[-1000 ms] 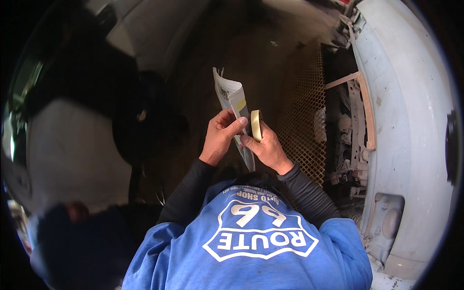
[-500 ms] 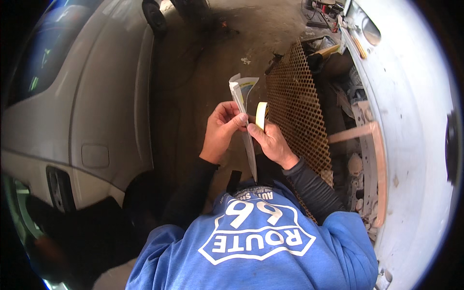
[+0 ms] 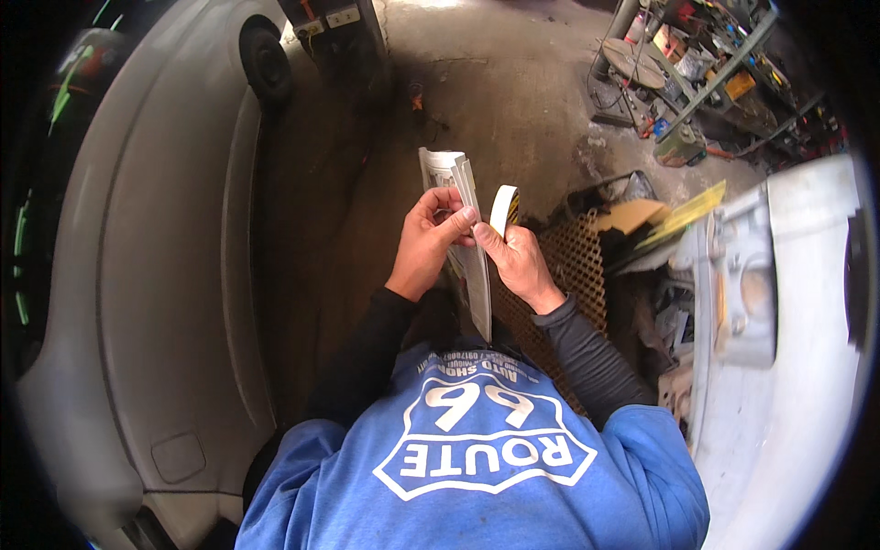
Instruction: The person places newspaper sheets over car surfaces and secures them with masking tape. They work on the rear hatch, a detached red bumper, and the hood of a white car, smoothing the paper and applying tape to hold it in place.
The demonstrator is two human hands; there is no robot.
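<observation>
A folded sheet of newspaper [image 3: 479, 293] stands nearly upright in front of my chest, its long edge pointing down toward my shirt. My left hand [image 3: 426, 243] pinches it from the left, thumb on the folded edge and fingers partly behind the sheet. On the other side, my right hand [image 3: 525, 268] is closed around a roll of masking tape [image 3: 501, 209], pale on its outer face. The right thumb lies against the newspaper's edge close to the left fingertips. Whether any tape is stuck to the paper cannot be made out.
A grey car [image 3: 174, 247] runs along the left, with a wheel [image 3: 266, 62] ahead. On the right are a white vehicle panel [image 3: 779, 403] and a rusty expanded-metal mesh [image 3: 576, 266] beside scattered parts. A cluttered metal rack [image 3: 715, 78] stands farther off.
My viewpoint has shifted, bringing more of the rack and floor into sight. The newspaper has turned, and its top flap now shows left of the folded edge. Both hands keep their hold.
</observation>
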